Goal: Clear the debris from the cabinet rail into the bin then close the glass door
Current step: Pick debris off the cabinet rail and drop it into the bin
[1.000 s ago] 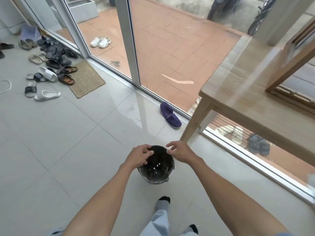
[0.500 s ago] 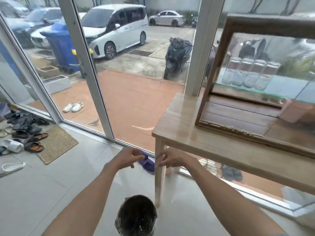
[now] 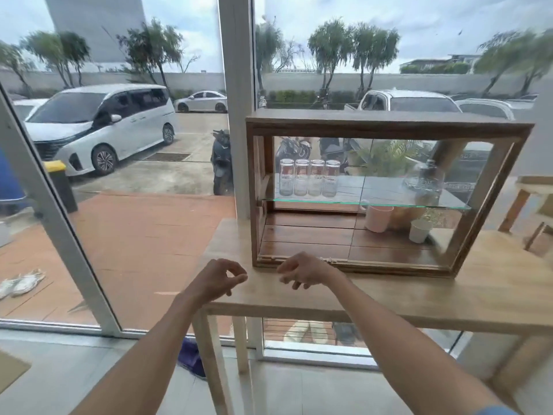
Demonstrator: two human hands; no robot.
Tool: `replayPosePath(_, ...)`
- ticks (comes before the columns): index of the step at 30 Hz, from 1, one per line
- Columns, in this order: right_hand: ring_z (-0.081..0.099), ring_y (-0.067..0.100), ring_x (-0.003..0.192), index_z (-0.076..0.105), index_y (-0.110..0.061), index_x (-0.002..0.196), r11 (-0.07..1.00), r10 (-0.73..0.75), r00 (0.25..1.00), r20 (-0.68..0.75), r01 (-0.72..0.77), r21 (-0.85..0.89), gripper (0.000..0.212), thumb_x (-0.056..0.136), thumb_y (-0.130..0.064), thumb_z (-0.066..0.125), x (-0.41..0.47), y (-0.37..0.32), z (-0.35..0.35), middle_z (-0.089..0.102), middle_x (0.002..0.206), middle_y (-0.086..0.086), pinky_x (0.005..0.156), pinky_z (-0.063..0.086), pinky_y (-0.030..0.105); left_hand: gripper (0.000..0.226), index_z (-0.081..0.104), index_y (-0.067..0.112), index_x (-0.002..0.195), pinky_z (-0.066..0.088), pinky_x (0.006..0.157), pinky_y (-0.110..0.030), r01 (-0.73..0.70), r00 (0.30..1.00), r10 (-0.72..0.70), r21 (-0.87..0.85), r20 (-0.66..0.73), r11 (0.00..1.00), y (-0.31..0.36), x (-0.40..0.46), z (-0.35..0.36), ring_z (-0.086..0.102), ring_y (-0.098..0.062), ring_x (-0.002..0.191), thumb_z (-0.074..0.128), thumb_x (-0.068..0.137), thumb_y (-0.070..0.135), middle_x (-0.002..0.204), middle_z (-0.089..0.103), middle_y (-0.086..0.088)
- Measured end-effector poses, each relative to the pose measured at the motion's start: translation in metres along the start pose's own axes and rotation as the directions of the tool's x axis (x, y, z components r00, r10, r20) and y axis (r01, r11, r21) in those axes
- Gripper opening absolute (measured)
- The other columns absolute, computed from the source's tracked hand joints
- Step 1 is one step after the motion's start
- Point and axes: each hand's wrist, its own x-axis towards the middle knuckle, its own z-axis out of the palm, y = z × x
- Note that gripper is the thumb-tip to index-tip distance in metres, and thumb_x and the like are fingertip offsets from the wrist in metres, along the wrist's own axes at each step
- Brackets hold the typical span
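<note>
Both hands [image 3: 260,275] have risen from bin to cabinet rail [image 3: 353,261] — empty.

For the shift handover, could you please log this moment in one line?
left hand: empty | right hand: empty, near cabinet rail | bin: unseen

Floor-to-ceiling glazing [image 3: 143,175] in white frames [image 3: 236,100] fronts a car park under overcast daylight. Pale floor tiles [image 3: 89,378]. Light wooden table [image 3: 478,289] stands against the glass. Terracotta paving [image 3: 143,244] outside; white minivan [image 3: 98,127] parked.
</note>
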Motion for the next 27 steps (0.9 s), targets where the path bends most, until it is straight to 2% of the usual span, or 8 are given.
replayPosePath(3,0.066,0.010,0.069,0.076,-0.022,0.107,1.000,0.011,0.974,-0.228,-0.012,-0.003,0.021,0.087,-0.022,0.072,-0.004,0.018,-0.022,0.071,0.091,0.000,0.054,0.046,0.015,0.006,0.076,0.025,0.089,0.057,0.067,-0.032,-0.018,1.000,0.018,0.033,-0.016,0.999,0.022,0.019,0.016,0.070,-0.013,0.050,0.072,0.091,0.028,0.096,0.074,0.013)
replayPosePath(5,0.065,0.010,0.080,0.078,-0.024,0.106,0.999,0.004,0.947,-0.320,-0.020,-0.048,0.022,0.085,-0.024,0.070,-0.002,0.026,-0.031,0.069,0.090,-0.005,0.065,0.049,0.017,0.006,0.075,0.026,0.094,0.057,0.065,-0.029,0.004,0.999,-0.002,0.058,-0.036,0.998,0.034,0.031,0.026,0.071,-0.014,0.051,0.071,0.091,0.029,0.097,0.072,0.012)
replayPosePath(7,0.065,0.013,0.094,0.076,-0.029,0.108,0.994,0.010,0.925,-0.381,-0.050,-0.094,0.023,0.086,-0.027,0.069,0.003,0.032,-0.038,0.069,0.094,-0.008,0.082,0.051,0.024,0.016,0.074,0.025,0.105,0.056,0.069,-0.030,0.016,0.998,-0.009,0.105,-0.067,0.994,0.043,0.041,0.035,0.074,-0.020,0.066,0.070,0.091,0.031,0.098,0.071,0.006)
replayPosePath(9,0.060,0.014,0.105,0.072,-0.033,0.113,0.985,0.013,0.918,-0.397,-0.080,-0.152,0.026,0.087,-0.032,0.068,0.009,0.036,-0.041,0.069,0.102,-0.010,0.092,0.048,0.030,0.021,0.072,0.025,0.111,0.056,0.081,-0.036,0.014,0.994,0.011,0.221,-0.110,0.975,0.049,0.051,0.042,0.071,-0.027,0.090,0.066,0.093,0.031,0.106,0.072,-0.002)
replayPosePath(11,0.056,0.014,0.112,0.069,-0.034,0.117,0.974,0.009,0.920,-0.392,-0.096,-0.204,0.028,0.089,-0.036,0.067,0.014,0.039,-0.042,0.067,0.109,-0.009,0.094,0.045,0.032,0.018,0.072,0.023,0.107,0.052,0.079,-0.038,0.000,0.987,0.056,0.349,-0.149,0.937,0.050,0.061,0.049,0.068,-0.031,0.099,0.061,0.094,0.028,0.107,0.073,-0.006)
replayPosePath(15,0.055,0.015,0.122,0.065,-0.035,0.123,0.955,0.000,0.921,-0.389,-0.115,-0.273,0.029,0.094,-0.035,0.063,0.028,0.044,-0.040,0.066,0.120,-0.009,0.100,0.042,0.034,0.013,0.069,0.018,0.098,0.048,0.066,-0.037,-0.054,0.977,0.152,0.511,-0.152,0.858,0.045,0.079,0.063,0.070,-0.036,0.091,0.058,0.094,0.022,0.097,0.076,-0.010)
replayPosePath(20,0.057,0.019,0.125,0.064,-0.037,0.124,0.922,0.012,0.917,-0.399,-0.165,-0.351,0.031,0.093,-0.041,0.062,0.042,0.049,-0.040,0.064,0.129,-0.004,0.103,0.042,0.033,0.015,0.071,0.018,0.097,0.050,0.064,-0.036,-0.064,0.971,0.179,0.546,-0.161,0.835,0.038,0.092,0.076,0.072,-0.037,0.085,0.058,0.094,0.024,0.090,0.076,-0.011)
replayPosePath(27,0.063,0.023,0.118,0.069,-0.034,0.119,0.901,-0.034,0.929,-0.369,-0.131,-0.414,0.027,0.093,-0.038,0.062,0.049,0.053,-0.040,0.070,0.122,-0.002,0.097,0.047,0.034,0.019,0.074,0.023,0.099,0.055,0.067,-0.037,-0.100,0.957,0.220,0.495,-0.190,0.863,0.036,0.098,0.086,0.072,-0.031,0.086,0.058,0.095,0.033,0.090,0.077,-0.005)
